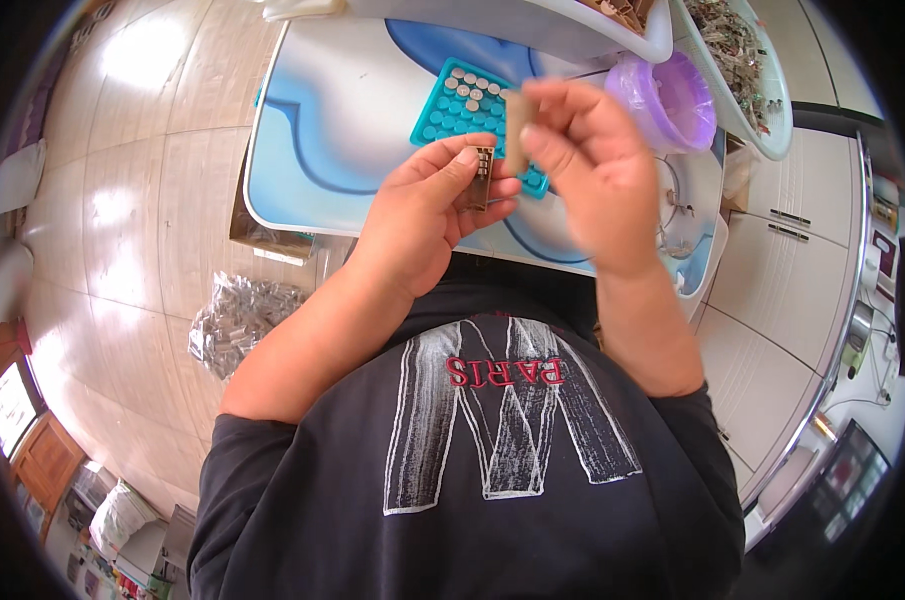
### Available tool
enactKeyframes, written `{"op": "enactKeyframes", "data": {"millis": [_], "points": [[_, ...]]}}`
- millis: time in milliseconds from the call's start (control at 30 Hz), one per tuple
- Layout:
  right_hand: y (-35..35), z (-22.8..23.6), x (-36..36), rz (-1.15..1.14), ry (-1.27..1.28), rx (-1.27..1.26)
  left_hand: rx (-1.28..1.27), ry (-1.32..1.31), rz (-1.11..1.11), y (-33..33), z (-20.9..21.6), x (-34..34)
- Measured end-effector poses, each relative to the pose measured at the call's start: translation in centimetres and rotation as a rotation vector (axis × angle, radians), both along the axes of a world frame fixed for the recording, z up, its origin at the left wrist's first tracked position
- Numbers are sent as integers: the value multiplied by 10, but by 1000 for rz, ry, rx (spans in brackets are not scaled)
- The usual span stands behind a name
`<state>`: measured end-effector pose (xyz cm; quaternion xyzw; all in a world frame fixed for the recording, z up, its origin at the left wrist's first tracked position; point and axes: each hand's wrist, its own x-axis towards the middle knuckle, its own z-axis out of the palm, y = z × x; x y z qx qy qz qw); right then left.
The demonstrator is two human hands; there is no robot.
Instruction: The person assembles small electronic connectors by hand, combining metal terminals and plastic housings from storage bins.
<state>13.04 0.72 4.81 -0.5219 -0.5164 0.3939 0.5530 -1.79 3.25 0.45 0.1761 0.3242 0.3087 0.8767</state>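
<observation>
My left hand (412,205) is closed on a small narrow brown case (481,192), its thumb at the upper end. Small shiny metal parts show inside the case. Close beside it, my right hand (602,165) pinches a flat brown strip-like piece (517,130) between thumb and fingers, both somewhat blurred by motion. The strip and the case look apart. Behind my hands lies a teal tray (424,122) with round recesses, partly hidden by them. Several silver discs (475,95) sit in its far rows.
The white-and-blue table (317,95) holds the tray. At the right stand a purple bucket (687,110) with a plastic liner and a pale basket (780,120) of small metal parts. A white bin (532,20) borders the far side. A clear bag (242,320) lies on the floor.
</observation>
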Motion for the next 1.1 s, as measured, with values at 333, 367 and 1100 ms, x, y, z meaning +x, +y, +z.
{"op": "enactKeyframes", "data": {"millis": [333,367,1100], "points": [[-43,-38,15,-36,-340,-30,10,69,-91,-14,3,6],[-45,-36,17,-36,-338,-29,29,99,-103,-14,4,7],[-58,-12,17,43,-559,-154,37,80,-141,-22,11,15]]}}
